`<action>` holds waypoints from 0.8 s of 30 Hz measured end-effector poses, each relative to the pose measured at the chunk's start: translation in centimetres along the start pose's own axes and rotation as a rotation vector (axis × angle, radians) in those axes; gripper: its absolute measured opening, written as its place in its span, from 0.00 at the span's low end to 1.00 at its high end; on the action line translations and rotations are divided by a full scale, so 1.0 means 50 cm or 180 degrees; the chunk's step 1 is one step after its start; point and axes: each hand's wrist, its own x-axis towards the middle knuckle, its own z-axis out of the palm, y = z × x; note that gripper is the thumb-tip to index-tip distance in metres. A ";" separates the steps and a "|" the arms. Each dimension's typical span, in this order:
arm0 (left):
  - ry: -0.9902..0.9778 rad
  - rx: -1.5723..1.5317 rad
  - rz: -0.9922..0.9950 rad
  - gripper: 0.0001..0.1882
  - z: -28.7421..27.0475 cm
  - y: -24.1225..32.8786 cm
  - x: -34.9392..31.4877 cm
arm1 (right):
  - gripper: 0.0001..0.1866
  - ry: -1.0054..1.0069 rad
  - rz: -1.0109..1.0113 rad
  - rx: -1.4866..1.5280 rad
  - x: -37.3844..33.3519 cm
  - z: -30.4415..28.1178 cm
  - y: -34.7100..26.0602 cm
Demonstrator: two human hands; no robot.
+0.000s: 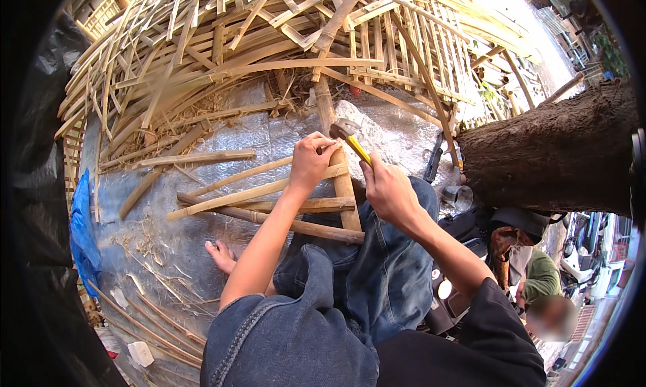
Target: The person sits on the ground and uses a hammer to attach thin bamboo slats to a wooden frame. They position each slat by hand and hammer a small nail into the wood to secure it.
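My right hand (391, 190) is closed around the yellow handle of a hammer (359, 149). The hammer's dark metal head is raised just above the top end of a flat bamboo piece (346, 193). Beside that end, my left hand (312, 159) is pinched, its fingertips close under the hammer head. Whatever small thing it may hold is too small to make out. Several bamboo strips (249, 193) fan out leftward from the flat piece and rest across my legs. A pale rough stone block (367, 134) lies behind the hammer.
A large pile of split bamboo (262, 44) spreads along the far side. A tree trunk (548, 148) stands at the right, near a clear cup (458, 197). Another person (542, 279) is at the lower right. Blue plastic (83, 229) lies at the left on a silvery sheet (158, 222).
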 end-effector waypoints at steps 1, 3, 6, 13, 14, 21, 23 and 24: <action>0.0003 -0.0002 0.0000 0.05 -0.001 -0.006 0.000 | 0.14 0.0122 -0.0002 0.0109 -0.002 0.001 -0.002; 0.0024 0.0164 0.0119 0.06 -0.006 -0.014 0.001 | 0.15 0.0007 -0.0021 0.0031 0.002 -0.001 0.002; 0.0138 -0.0001 0.0122 0.07 0.002 -0.011 0.000 | 0.15 0.0000 -0.0051 0.0004 0.000 0.003 0.000; -0.0127 0.0176 0.0051 0.07 -0.006 -0.010 0.002 | 0.16 0.0083 0.0043 0.0100 -0.016 0.009 -0.001; -0.0129 0.0188 0.0039 0.07 -0.006 -0.010 0.005 | 0.16 0.0091 0.0044 0.0096 -0.020 0.008 -0.001; -0.0701 0.0137 -0.0396 0.09 -0.037 -0.003 0.017 | 0.15 0.0104 0.0471 0.0604 -0.049 0.013 0.019; -0.0725 0.0178 -0.0323 0.11 -0.040 -0.007 0.018 | 0.15 0.0260 0.0482 0.0943 -0.054 0.015 0.025; -0.0738 0.0231 -0.0338 0.13 -0.043 -0.004 0.020 | 0.15 0.0313 0.0465 0.0988 -0.054 0.018 0.026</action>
